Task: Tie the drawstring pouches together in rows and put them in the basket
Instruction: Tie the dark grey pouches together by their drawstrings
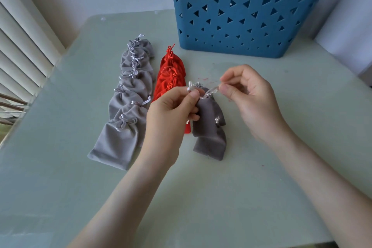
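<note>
Pouches (209, 125) of dark grey, two as far as can be seen, sit at the centre of the frame. The upper one is drawn up by its cord (209, 91) and the lower one trails onto the worktop (261, 177). The left hand (171, 110) pinches one end of the cord between thumb and forefinger, its other fingers curled under against the cloth. The right hand (247, 96) pinches the other end just to the right, wrist raised and knuckles up. Both hands are closed on the cord and held close together, so the cord is short and slack enough to loop, which looks like a knot being made to join these two. Both forearms come in from the lower edge and meet over the pouches. Left of centre lies a grey row (124, 106), already tied neck to neck. Beside it, partly behind the left hand, is a red row (171, 78). Both run up the frame, probably laid straight to stop the knots tangling. The basket (247, 16), blue with triangular holes, stands at the upper right within easy reach of the rows. Its inside cannot be seen. A slatted blind (20, 46) fills the left edge.
</note>
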`<state>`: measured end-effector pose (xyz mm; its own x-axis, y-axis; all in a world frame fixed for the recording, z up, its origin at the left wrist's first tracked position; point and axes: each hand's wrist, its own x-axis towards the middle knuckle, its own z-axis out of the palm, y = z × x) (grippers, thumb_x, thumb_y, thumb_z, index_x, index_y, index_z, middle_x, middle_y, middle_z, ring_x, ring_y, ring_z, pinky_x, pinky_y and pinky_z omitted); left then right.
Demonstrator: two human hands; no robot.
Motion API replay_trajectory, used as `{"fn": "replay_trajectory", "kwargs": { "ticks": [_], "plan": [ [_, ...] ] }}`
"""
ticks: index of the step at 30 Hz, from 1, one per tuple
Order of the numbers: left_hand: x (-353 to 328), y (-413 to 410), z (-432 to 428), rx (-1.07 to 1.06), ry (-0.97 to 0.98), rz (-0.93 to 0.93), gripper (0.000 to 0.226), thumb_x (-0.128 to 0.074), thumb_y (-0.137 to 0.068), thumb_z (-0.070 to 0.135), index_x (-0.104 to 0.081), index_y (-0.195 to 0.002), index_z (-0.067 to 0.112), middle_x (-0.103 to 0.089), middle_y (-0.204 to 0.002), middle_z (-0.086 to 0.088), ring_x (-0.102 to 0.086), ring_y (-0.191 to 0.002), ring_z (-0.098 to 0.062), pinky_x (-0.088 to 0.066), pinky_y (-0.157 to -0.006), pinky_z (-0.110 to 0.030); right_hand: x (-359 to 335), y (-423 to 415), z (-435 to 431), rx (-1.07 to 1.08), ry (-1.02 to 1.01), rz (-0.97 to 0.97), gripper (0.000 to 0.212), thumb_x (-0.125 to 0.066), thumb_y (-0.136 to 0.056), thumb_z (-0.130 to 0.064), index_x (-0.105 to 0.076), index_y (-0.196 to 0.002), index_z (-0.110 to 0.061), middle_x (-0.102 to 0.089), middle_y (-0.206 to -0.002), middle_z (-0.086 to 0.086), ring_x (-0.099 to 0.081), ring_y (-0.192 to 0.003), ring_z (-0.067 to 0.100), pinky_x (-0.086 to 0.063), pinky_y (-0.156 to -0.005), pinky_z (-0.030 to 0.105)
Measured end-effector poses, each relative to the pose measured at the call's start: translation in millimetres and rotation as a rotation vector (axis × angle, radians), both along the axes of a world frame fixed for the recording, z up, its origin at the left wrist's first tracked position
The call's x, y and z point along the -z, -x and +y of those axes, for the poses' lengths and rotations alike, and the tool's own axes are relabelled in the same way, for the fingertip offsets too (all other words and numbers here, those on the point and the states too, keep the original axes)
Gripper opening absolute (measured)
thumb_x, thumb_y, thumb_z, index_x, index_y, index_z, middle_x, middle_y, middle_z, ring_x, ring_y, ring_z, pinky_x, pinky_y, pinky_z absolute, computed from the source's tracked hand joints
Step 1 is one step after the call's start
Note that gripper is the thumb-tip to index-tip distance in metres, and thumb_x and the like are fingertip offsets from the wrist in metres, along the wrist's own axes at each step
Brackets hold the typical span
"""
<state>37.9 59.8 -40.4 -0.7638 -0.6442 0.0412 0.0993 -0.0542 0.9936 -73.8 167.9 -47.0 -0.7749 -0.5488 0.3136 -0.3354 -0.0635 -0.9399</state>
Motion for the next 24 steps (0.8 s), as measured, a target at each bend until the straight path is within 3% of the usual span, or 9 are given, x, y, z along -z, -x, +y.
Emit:
{"fn": "replay_trajectory", "kwargs": {
  "ticks": [7, 12, 16, 20, 24],
  "plan": [
    [3, 0, 7, -0.063, 0.454, -0.217, 0.019, -0.063, -0.089, 0.019, -0.066, -0.072, 0.027, -0.055, -0.047, 0.016, -0.052, -0.048, -0.001, -0.04, -0.056, -0.012, -4, -14, -3, -0.011, 0.046, -0.006, 0.023, -0.065, -0.081, -0.011, -0.053, -0.095, -0.024, -0.065, -0.072, -0.012, -0.059, -0.072, 0.002, -0.044, -0.071, 0.019],
    [10, 3, 6, -0.047, 0.732, -0.324, 0.019, -0.053, -0.091, 0.012, -0.064, -0.076, 0.013, -0.06, -0.068, -0.002, -0.059, -0.071, -0.023, -0.039, -0.066, -0.033, 1, -28, -8, -0.112, -0.01, 0.045, 0.024, -0.07, -0.081, -0.007, -0.057, -0.088, -0.027, -0.07, -0.077, -0.007, -0.064, -0.078, 0.006, -0.045, -0.079, 0.022],
    [11, 3, 6, -0.03, 0.746, -0.278, 0.018, -0.049, -0.091, 0.007, -0.062, -0.078, 0.009, -0.06, -0.071, -0.006, -0.055, -0.071, -0.023, -0.037, -0.065, -0.032, 1, -29, -8, -0.128, -0.054, 0.122, 0.028, -0.07, -0.083, -0.007, -0.06, -0.093, -0.032, -0.072, -0.082, -0.01, -0.065, -0.088, 0.009, -0.044, -0.092, 0.024],
    [10, 4, 5, 0.018, 0.671, -0.266, 0.019, -0.047, -0.089, 0.005, -0.057, -0.074, 0.012, -0.053, -0.064, 0.002, -0.051, -0.068, -0.023, -0.04, -0.064, -0.033, 3, -27, -8, -0.119, -0.033, 0.15, 0.052, -0.067, -0.084, -0.001, -0.051, -0.117, -0.038, -0.068, -0.082, -0.009, -0.062, -0.084, 0.005, -0.044, -0.087, 0.02],
    [11, 6, 3, 0.076, 0.561, -0.252, 0.027, -0.044, -0.081, 0.023, -0.067, -0.083, 0.009, -0.062, -0.068, -0.008, -0.056, -0.068, -0.025, -0.05, -0.069, -0.044, 8, -22, -10, -0.091, -0.04, 0.141, 0.06, -0.068, -0.083, 0.001, -0.042, -0.126, -0.031, -0.062, -0.092, -0.007, -0.058, -0.077, 0.005, -0.045, -0.079, 0.017]
  ]
}}
